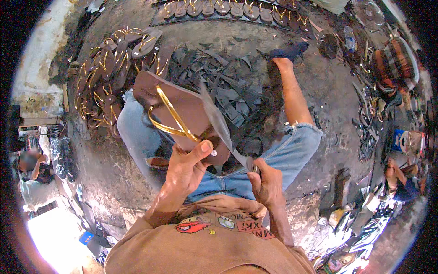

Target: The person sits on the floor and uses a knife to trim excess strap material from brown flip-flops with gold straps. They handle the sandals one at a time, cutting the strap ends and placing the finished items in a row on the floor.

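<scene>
- The person sits on the floor with knees apart, in blue denim shorts and a brown printed shirt, and holds a brown sandal up in front of the lap.
- The left hand grips the sandal at its near end, fingers curled under the sole and the thumb pressed on top, right beside where the gold straps meet.
- The right hand is closed around the handle of a long blade, fingers wrapped tight; the handle itself is mostly hidden in the fist.
- The blade runs up and away from that fist, lying along the right edge of the sandal's sole; I cannot tell whether it touches the edge.
- The sandal is tilted, sole facing upward, with its far end over the person's left knee.
- On the floor beyond the knees lies a heap of dark offcuts.
- To the left of that, a pile of finished sandals with gold straps is stacked loosely, and a row of sandals lines the far edge.
- The person's bare right leg stretches out, its foot in a dark slipper.
- Other people sit at the far left and far right.
</scene>
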Action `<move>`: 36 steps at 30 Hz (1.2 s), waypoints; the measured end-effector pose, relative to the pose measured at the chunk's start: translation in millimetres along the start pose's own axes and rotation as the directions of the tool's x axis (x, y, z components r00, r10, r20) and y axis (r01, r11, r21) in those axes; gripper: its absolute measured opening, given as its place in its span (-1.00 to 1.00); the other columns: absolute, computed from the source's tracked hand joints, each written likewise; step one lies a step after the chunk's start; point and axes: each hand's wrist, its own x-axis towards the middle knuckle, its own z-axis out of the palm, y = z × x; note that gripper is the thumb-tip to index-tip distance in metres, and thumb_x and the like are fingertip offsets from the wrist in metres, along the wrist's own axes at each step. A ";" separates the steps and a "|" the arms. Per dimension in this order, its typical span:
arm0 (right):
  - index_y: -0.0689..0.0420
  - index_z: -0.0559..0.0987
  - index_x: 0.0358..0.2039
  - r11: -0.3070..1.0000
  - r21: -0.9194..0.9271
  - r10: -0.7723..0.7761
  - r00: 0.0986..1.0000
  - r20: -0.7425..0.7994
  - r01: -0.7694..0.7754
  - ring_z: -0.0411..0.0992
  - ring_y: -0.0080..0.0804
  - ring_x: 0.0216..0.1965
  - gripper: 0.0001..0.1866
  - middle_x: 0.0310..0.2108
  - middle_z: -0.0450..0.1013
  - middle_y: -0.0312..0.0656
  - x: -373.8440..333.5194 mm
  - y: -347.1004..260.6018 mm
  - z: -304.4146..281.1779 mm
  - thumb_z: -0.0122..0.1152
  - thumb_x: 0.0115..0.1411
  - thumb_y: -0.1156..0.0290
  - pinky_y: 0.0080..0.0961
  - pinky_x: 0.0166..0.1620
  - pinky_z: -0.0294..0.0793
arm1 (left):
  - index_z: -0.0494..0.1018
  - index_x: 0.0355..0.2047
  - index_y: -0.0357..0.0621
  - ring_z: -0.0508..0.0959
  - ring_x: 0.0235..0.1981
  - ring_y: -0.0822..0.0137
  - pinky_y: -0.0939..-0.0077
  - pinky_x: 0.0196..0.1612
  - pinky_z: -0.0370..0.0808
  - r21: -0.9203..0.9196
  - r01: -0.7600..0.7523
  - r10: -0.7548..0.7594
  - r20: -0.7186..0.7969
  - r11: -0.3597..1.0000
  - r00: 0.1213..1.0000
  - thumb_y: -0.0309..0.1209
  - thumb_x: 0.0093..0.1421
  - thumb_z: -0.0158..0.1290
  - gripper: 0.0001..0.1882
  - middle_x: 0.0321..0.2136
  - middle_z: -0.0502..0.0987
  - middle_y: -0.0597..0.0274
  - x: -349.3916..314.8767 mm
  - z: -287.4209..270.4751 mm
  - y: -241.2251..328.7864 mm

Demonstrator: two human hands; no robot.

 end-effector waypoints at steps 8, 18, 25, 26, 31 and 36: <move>0.12 0.41 -0.17 0.947 0.274 -0.208 0.970 0.126 0.167 0.48 0.29 -0.42 -0.70 -0.52 0.46 0.18 89.1 -70.3 -0.7 -0.10 0.47 0.12 0.02 -0.39 0.38 | 0.42 0.05 -0.27 0.59 -0.10 0.31 0.38 -0.01 0.60 0.237 0.103 -0.106 -0.002 0.966 0.994 -0.52 0.03 0.40 -0.42 -0.12 0.57 0.22 -22.3 -54.3 -17.8; 0.14 0.48 -0.11 0.945 0.312 0.031 0.975 0.220 -0.101 0.53 0.11 -0.46 -0.72 -0.51 0.48 0.10 26.3 -48.7 17.9 -0.04 0.42 0.20 -0.12 -0.39 0.42 | 0.43 0.02 -0.29 0.61 -0.29 0.33 0.42 -0.24 0.57 0.245 -0.081 0.140 -0.232 0.966 0.962 -0.26 0.16 0.30 -0.48 -0.23 0.59 0.17 -22.7 -50.0 -3.4; 0.17 0.43 -0.24 0.979 0.187 0.014 0.950 0.312 -0.075 0.35 0.14 -0.53 -0.61 -0.60 0.32 0.08 1.3 -22.3 17.8 -0.03 0.42 0.04 -0.10 -0.44 0.29 | 0.44 0.04 -0.28 0.62 -0.24 0.28 0.41 -0.19 0.57 0.240 -0.041 0.096 -0.225 0.970 0.970 -0.32 0.16 0.29 -0.50 -0.19 0.60 0.12 -24.5 -50.8 -3.1; 0.15 0.43 -0.22 0.987 0.157 -0.008 0.950 0.314 -0.044 0.41 0.23 -0.46 -0.66 -0.56 0.40 0.13 19.3 -25.3 23.1 -0.01 0.41 0.09 -0.02 -0.40 0.33 | 0.44 0.06 -0.26 0.61 -0.15 0.29 0.39 -0.07 0.59 0.201 0.015 0.035 -0.240 0.980 0.970 -0.39 0.14 0.33 -0.49 -0.11 0.59 0.14 -27.7 -49.9 -0.9; 0.17 0.38 -0.32 0.968 0.157 -0.213 0.972 0.100 0.196 0.35 0.14 -0.57 -0.68 -0.64 0.32 0.06 110.6 -45.7 67.5 -0.08 0.46 0.18 -0.20 -0.48 0.27 | 0.42 0.10 -0.29 0.60 -0.08 0.24 0.32 0.04 0.56 0.087 0.029 -0.007 -0.238 0.996 0.971 -0.45 0.11 0.35 -0.44 -0.07 0.58 0.11 -35.8 -44.9 2.8; 0.12 0.52 -0.29 0.687 0.712 -0.063 0.989 -0.135 0.142 0.39 -0.48 -0.49 -0.71 -0.57 0.41 -0.29 185.3 -68.1 63.0 0.04 0.44 0.17 -0.42 -0.40 0.36 | 0.39 0.11 -0.35 0.55 -0.04 0.28 0.34 0.12 0.45 0.643 -0.018 0.172 -0.178 0.765 0.969 -0.34 -0.03 0.48 -0.26 -0.06 0.58 0.08 -39.6 -61.9 -7.8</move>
